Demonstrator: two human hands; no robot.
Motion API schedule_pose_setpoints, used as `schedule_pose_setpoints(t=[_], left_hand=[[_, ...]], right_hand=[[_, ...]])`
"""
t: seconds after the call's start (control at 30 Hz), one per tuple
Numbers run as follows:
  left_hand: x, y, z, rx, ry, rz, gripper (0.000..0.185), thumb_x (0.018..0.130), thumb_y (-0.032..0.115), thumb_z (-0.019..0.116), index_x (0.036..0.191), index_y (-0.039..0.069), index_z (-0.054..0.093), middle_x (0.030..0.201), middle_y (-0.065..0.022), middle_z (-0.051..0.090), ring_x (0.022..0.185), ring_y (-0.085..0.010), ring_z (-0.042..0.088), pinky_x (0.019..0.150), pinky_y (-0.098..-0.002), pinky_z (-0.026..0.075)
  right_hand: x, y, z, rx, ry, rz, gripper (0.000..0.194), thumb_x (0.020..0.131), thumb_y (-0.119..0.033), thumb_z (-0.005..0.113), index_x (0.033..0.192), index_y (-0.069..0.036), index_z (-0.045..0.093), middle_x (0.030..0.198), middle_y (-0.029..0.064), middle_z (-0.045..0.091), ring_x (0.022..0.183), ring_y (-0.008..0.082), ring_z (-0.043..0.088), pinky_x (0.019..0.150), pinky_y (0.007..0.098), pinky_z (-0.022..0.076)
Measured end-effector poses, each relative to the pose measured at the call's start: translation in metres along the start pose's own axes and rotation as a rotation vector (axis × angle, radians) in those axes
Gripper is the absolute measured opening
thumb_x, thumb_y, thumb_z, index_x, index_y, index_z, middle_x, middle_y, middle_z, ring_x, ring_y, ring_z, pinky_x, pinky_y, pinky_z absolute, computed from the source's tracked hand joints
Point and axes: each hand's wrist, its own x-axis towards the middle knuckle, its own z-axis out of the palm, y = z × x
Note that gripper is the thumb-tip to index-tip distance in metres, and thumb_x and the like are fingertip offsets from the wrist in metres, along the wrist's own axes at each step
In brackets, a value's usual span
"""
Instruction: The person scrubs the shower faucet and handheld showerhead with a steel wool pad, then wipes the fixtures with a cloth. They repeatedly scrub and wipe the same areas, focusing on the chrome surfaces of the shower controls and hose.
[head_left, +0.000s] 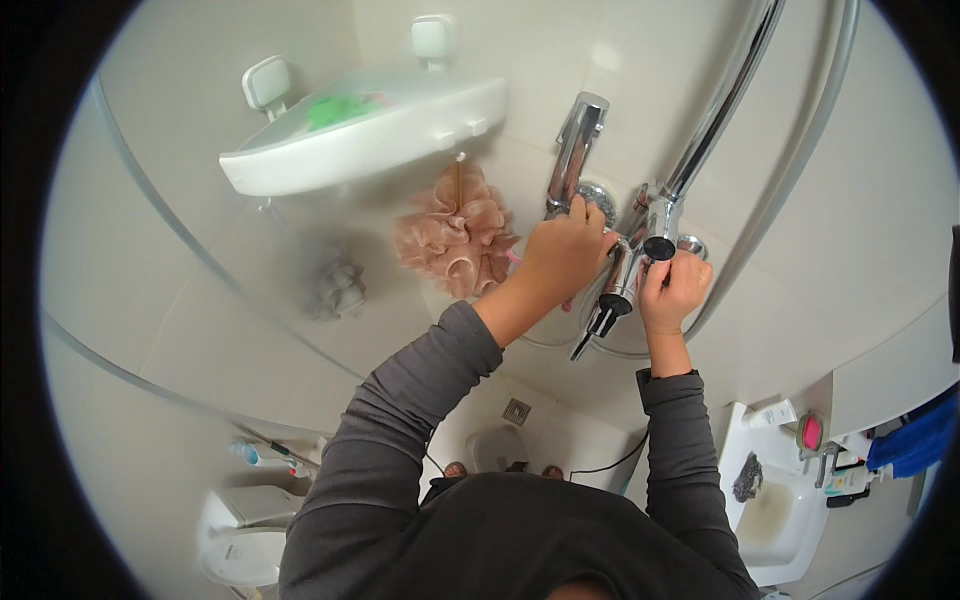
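Observation:
A chrome shower mixer tap (619, 277) is fixed to the tiled wall before me, its black-ended spout and lever pointing down. My left hand (570, 244) has its fingers curled over the left end of the mixer, beside the round wall flange (598, 201). On the other side, my right hand (675, 292) is closed around the mixer's right end, just below the second flange (692, 244). My fingers hide both ends. Small pink bits (567, 305) show behind my left wrist; I cannot tell what they are.
A chrome cylinder (576, 146) and riser pipe (724, 97) rise above the mixer; a grey hose (806, 150) curves rightward. Left hang a pink mesh sponge (457, 232) and white corner shelf (367, 124). Below are a floor drain (517, 411), toilet (244, 555) and washbasin (795, 517).

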Motion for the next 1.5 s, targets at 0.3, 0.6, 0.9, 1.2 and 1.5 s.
schedule_pose_setpoints(t=[0.3,0.6,0.9,1.2,1.5], left_hand=[[-0.008,-0.011,0.004,-0.339,0.37,-0.213,0.015,0.092,0.019,0.06,0.084,0.006,0.056,0.08,-0.0096,0.057,0.067,-0.0301,0.061,0.058,-0.0388,0.049],[-0.059,0.009,0.065,-0.959,0.559,-1.142,0.027,0.101,0.021,0.049,0.086,-0.001,0.055,0.077,-0.003,0.054,0.072,-0.0124,0.047,0.065,-0.0305,0.04],[-0.046,0.025,0.091,-1.564,0.435,-1.095,0.032,0.105,0.025,0.038,0.095,0.003,0.058,0.091,-0.0061,0.062,0.083,-0.0142,0.058,0.077,-0.0294,0.047],[-0.054,0.007,0.105,-1.358,0.452,-0.844,0.023,0.098,0.011,0.052,0.115,-0.004,0.059,0.102,-0.0046,0.062,0.094,-0.0126,0.057,0.084,-0.0259,0.046],[-0.04,0.019,0.113,-1.355,0.745,-1.042,0.018,0.088,-0.003,0.061,0.105,0.0,0.058,0.098,-0.0071,0.063,0.091,-0.0101,0.057,0.079,-0.0258,0.048]], right_hand=[[0.0,0.002,-0.001,-0.001,0.004,-0.032,0.002,0.081,-0.007,0.062,0.08,-0.009,0.062,0.081,0.0041,0.062,0.077,0.0272,0.052,0.074,0.039,0.0411],[-0.005,0.006,0.002,-0.021,-0.012,-0.032,0.003,0.082,-0.009,0.059,0.083,-0.008,0.062,0.08,0.0055,0.06,0.078,0.0284,0.05,0.072,0.0391,0.0416],[-0.002,0.007,0.002,-0.019,-0.004,-0.088,0.007,0.081,-0.008,0.055,0.082,-0.003,0.059,0.078,0.0111,0.054,0.076,0.032,0.047,0.069,0.0417,0.0401],[-0.006,0.011,0.0,-0.063,-0.068,-0.096,0.011,0.079,-0.01,0.054,0.085,-0.004,0.062,0.082,0.0107,0.057,0.078,0.0319,0.047,0.073,0.041,0.04],[-0.01,0.016,-0.001,-0.103,-0.102,-0.101,0.012,0.084,-0.01,0.053,0.087,-0.002,0.062,0.089,0.0132,0.061,0.082,0.0325,0.049,0.076,0.0432,0.0408]])
